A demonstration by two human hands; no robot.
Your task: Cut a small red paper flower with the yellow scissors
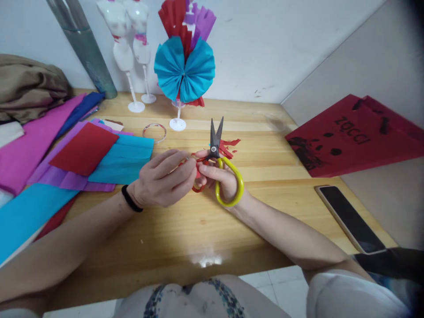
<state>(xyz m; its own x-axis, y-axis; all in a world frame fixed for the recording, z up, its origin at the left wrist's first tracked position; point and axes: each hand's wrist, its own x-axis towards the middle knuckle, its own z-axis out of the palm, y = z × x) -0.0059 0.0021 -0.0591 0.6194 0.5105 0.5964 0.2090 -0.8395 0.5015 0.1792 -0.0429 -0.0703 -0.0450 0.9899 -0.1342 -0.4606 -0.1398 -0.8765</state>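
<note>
Over the middle of the wooden table (202, 221) my two hands meet. My right hand (220, 176) has scissors (229, 194) hooked on it, with one yellow handle, one red handle and dark blades spread apart and pointing away from me. Its fingertips also pinch a small red piece (198, 171). My left hand (168, 176), with a black band at the wrist, has its fingertips closed at the same red piece; exactly what they grip is partly hidden. Red scraps (228, 148) lie just behind the scissors.
Colored sheets (124, 157) and brown cloth lie left. At the back stand a bottle (88, 53), two white mannequins (123, 55) and a stand bearing a blue pleated fan shape (184, 70). A clear ring (155, 131) lies nearby. On the right are a red bag (351, 137) and phone (351, 218).
</note>
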